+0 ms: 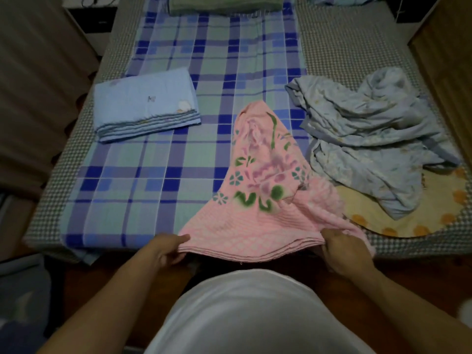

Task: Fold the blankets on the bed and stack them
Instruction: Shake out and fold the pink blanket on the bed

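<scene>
A pink blanket (263,175) with green and purple flowers lies bunched on the bed, its near edge stretched over the bed's front edge. My left hand (167,247) pinches that edge at its left corner. My right hand (343,250) grips the same edge at the right. A light blue blanket (145,103) sits neatly folded at the left of the bed. A crumpled pale blue floral blanket (370,134) lies in a heap at the right.
The bed carries a blue and green plaid sheet (143,180) over a checkered mattress (339,47). A folded green cloth (224,3) lies at the head. A yellow mat with orange dots (398,215) shows under the crumpled blanket. Wooden furniture (444,60) flanks the right.
</scene>
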